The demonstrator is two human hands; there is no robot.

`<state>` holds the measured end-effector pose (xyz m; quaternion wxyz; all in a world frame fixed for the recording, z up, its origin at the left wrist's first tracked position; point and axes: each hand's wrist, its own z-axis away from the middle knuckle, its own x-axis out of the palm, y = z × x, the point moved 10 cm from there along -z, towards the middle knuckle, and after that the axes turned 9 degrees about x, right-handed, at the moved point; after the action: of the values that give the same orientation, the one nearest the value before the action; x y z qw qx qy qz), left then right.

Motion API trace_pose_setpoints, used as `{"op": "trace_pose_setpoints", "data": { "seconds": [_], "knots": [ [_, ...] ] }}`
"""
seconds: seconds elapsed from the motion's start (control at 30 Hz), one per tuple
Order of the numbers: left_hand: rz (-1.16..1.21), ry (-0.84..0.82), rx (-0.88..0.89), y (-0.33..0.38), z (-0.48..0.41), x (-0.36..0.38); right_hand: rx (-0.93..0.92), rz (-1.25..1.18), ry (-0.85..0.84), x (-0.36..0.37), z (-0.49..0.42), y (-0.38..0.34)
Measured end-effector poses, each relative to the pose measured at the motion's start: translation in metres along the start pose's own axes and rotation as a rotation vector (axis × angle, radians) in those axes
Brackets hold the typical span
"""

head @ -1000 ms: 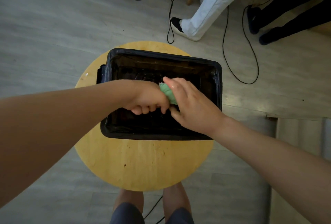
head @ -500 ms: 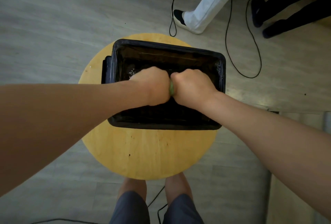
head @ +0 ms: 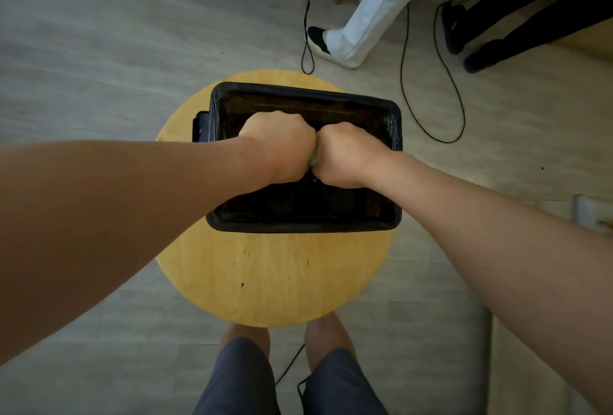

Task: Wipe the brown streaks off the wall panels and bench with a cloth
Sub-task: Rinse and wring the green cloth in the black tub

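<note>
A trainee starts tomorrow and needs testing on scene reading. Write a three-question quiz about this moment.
1. True or false: the left hand and right hand both grip the cloth.
2. The black lined tub stands on: A) the floor, B) the round wooden table, C) a chair.
3. What colour is the cloth?
Key: 1 true; 2 B; 3 green.

Bin (head: 394, 122) on stool (head: 275, 282)
</note>
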<state>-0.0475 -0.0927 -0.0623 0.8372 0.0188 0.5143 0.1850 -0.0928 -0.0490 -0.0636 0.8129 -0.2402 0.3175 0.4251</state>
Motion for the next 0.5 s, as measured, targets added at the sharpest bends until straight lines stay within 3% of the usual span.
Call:
{"op": "trace_pose_setpoints", "data": {
  "seconds": [0.07,0.13,0.2,0.23,0.33,0.5],
  "knots": [
    [-0.027,0.053,0.031,0.004,0.003,-0.005,0.004,0.022,0.019,-0.005,0.005,0.001],
    [-0.032,0.109,0.043,0.004,0.003,-0.012,-0.020,0.032,0.156,-0.012,0.012,0.003],
    [0.067,0.020,-0.003,0.000,0.000,-0.005,-0.042,-0.059,0.222,-0.005,0.020,0.012],
    [0.157,-0.087,-0.046,-0.002,0.000,0.008,-0.049,-0.129,0.158,0.009,0.022,0.016],
    [0.447,-0.277,-0.109,0.013,-0.001,0.030,-0.003,-0.544,-0.101,0.038,0.035,0.037],
    [0.767,-0.215,-0.004,0.109,-0.037,-0.021,0.158,-1.442,-0.038,0.022,0.088,0.140]
  ]
}}
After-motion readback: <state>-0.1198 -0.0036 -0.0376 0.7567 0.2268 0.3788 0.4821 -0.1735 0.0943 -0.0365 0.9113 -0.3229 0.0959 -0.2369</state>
